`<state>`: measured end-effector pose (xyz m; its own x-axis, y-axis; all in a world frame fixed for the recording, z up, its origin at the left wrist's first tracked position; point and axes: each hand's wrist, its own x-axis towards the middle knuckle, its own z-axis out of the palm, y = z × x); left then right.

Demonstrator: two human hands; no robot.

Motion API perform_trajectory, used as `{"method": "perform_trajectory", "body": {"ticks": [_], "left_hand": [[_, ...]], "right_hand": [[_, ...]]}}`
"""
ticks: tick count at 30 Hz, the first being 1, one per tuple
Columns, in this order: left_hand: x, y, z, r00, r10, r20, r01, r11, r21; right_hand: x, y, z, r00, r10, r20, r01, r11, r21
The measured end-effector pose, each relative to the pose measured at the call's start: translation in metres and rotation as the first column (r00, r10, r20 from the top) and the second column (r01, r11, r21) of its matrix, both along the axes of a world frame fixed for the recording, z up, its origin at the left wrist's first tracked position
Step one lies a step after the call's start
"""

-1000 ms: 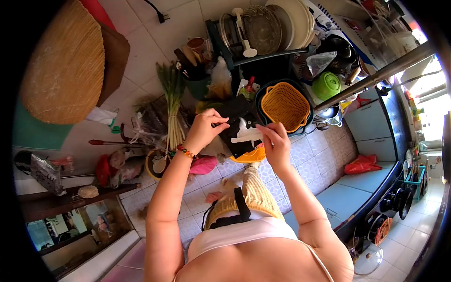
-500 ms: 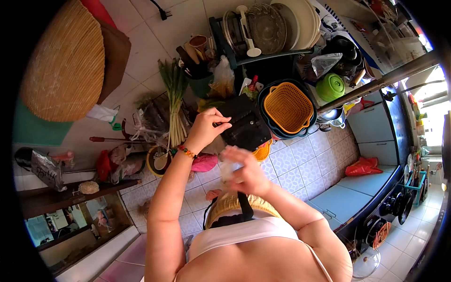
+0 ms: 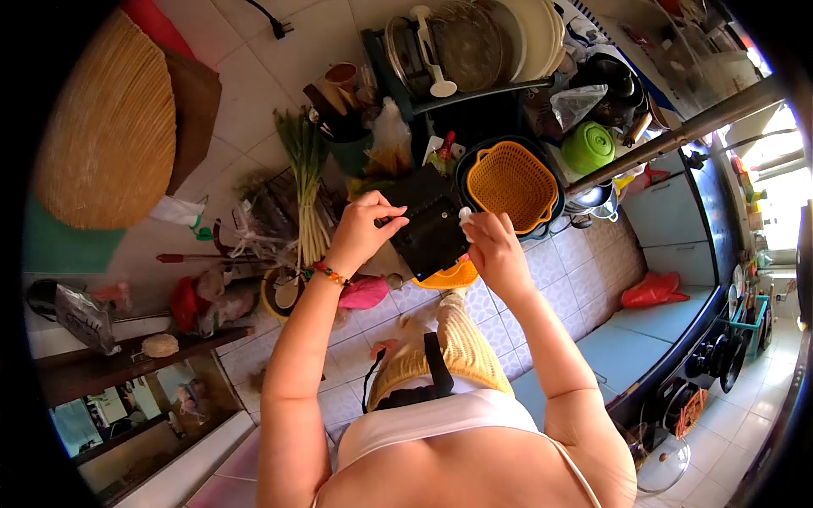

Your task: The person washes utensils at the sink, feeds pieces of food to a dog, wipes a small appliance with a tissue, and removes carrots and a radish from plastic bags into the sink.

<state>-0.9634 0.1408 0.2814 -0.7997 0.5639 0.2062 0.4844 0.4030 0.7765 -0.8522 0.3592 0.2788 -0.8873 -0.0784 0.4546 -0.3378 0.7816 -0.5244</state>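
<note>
In front of my body is a black, flat, box-like object (image 3: pixel 428 241) with a small round metallic spot on it; I cannot make out its exact kind. The fingers of my left hand (image 3: pixel 366 227) are closed in a pinch at its left edge. A beaded bracelet (image 3: pixel 332 273) circles that wrist. My right hand (image 3: pixel 498 247) is at the object's right side, fingers curled around a crumpled white tissue or cloth (image 3: pixel 466 218) that lies against the edge.
An orange basket (image 3: pixel 514 179) rests in a dark tub beyond my right hand. Green onions (image 3: pixel 309 190) lie left of the black object. A dish rack (image 3: pixel 474 100) with plates stands at the back. A metal bar (image 3: pixel 677 135) crosses at the right, near a green lidded pot (image 3: pixel 588 149).
My right hand has moved away from my body, up and to the right, carrying the white tissue or cloth to the black object's right edge. My left hand keeps its pinch.
</note>
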Motion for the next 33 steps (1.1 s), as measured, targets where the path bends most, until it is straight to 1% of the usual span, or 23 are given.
{"method": "perform_trajectory", "body": {"ticks": [3, 4, 7, 9, 11, 12, 15, 17, 19, 20, 21, 22, 23, 25, 26, 27, 29, 31, 32, 33], "left_hand": [[0.001, 0.001, 0.000, 1.000, 0.012, 0.002, -0.012, 1.000, 0.000], [0.002, 0.001, 0.001, 1.000, 0.015, -0.008, -0.015, 1.000, -0.008], [0.003, 0.001, -0.002, 0.999, 0.019, -0.049, -0.020, 1.000, -0.020], [0.002, 0.001, -0.001, 0.999, 0.026, -0.048, -0.027, 0.999, -0.028], [0.005, 0.002, 0.005, 0.999, 0.038, -0.010, -0.039, 0.999, -0.038], [0.004, 0.002, 0.005, 0.999, 0.035, -0.018, -0.035, 0.999, -0.031], [0.004, 0.002, 0.001, 0.999, 0.022, -0.035, -0.023, 1.000, -0.021], [0.002, -0.002, 0.000, 0.999, 0.010, -0.040, -0.012, 0.999, -0.048], [0.003, 0.000, 0.000, 0.999, 0.027, -0.020, -0.027, 1.000, -0.014], [0.004, 0.001, 0.000, 0.999, 0.031, -0.010, -0.031, 1.000, 0.003], [0.005, 0.001, 0.000, 0.999, 0.036, 0.005, -0.036, 0.999, -0.008], [0.004, 0.001, 0.000, 0.999, 0.040, 0.017, -0.040, 0.999, -0.019], [0.003, 0.000, 0.001, 0.999, 0.045, 0.028, -0.044, 0.999, -0.030], [0.001, -0.004, -0.001, 1.000, 0.023, -0.008, -0.023, 0.998, -0.050], [0.002, -0.005, -0.001, 1.000, 0.007, -0.023, -0.009, 0.998, -0.062], [0.003, -0.004, 0.000, 1.000, 0.019, -0.017, -0.019, 0.999, -0.049], [0.008, 0.000, 0.004, 0.999, 0.048, -0.006, -0.048, 0.999, -0.020], [0.011, 0.002, 0.001, 0.983, 0.066, -0.170, -0.073, 0.997, -0.038], [0.012, 0.003, 0.000, 0.965, 0.069, -0.251, -0.084, 0.995, -0.047], [0.015, 0.005, 0.002, 0.967, 0.097, -0.235, -0.106, 0.994, -0.026]], "right_hand": [[0.010, 0.013, 0.010, 0.986, 0.118, 0.116, -0.124, 0.991, 0.047], [0.009, 0.013, 0.010, 0.994, 0.080, 0.075, -0.083, 0.996, 0.038], [0.004, -0.004, 0.005, 0.994, -0.110, -0.019, 0.111, 0.988, 0.105], [0.014, -0.020, 0.001, 0.994, -0.112, 0.021, 0.106, 0.977, 0.185], [0.025, -0.036, 0.012, 0.999, -0.040, 0.015, 0.036, 0.979, 0.199], [0.024, -0.039, 0.012, 0.998, -0.052, -0.037, 0.058, 0.983, 0.177], [0.003, -0.046, -0.003, 0.967, -0.233, -0.097, 0.248, 0.951, 0.182], [0.008, -0.047, 0.006, 0.996, -0.040, -0.075, 0.048, 0.994, 0.103], [0.003, -0.047, 0.012, 0.988, -0.075, -0.133, 0.086, 0.993, 0.078], [-0.001, -0.049, 0.005, 0.982, -0.137, -0.127, 0.151, 0.983, 0.107], [-0.007, -0.054, -0.008, 0.972, -0.197, -0.125, 0.214, 0.967, 0.139], [-0.013, -0.059, -0.009, 0.958, -0.258, -0.127, 0.277, 0.946, 0.169], [-0.007, -0.064, -0.004, 0.981, -0.189, -0.050, 0.196, 0.956, 0.219], [-0.006, -0.075, -0.002, 0.999, -0.020, -0.026, 0.022, 0.998, 0.067], [-0.006, -0.068, 0.001, 1.000, 0.009, -0.018, -0.008, 0.997, 0.072], [-0.007, -0.059, 0.008, 1.000, 0.023, -0.012, -0.024, 0.997, -0.071], [-0.011, -0.033, 0.012, 0.985, -0.112, -0.128, 0.091, 0.983, -0.159], [-0.013, -0.017, 0.021, 0.946, -0.290, -0.144, 0.257, 0.943, -0.212], [-0.015, -0.011, 0.020, 0.950, -0.288, -0.123, 0.267, 0.950, -0.160], [-0.016, -0.014, 0.022, 0.954, -0.271, -0.128, 0.259, 0.960, -0.102]]}}
